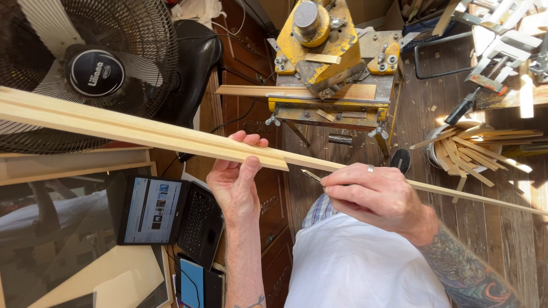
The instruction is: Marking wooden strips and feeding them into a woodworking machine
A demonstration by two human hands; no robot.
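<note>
Both hands have a grip on the wood: my left hand (235,174) is curled up around the lower edge of the long wooden moulding strips (142,132), fingers wrapped over the near face and thumb pressed under, while my right hand (374,194) is clenched around a small pencil (311,175), its tip just beside the thinner strip that runs on past my wrist toward the lower right. These strips lie slantwise across my view, from the upper left by the black fan (94,68) down over my lap, held in the air above the plank floor (514,228). Ahead of me stands a yellow cutting machine (325,51) on its bench, with a short length of wood (297,91) lying across it. To my right a bucket of offcuts (462,151) sits near the machine, and down to my left an open laptop (171,214) rests beside a framed picture (63,228)
</note>
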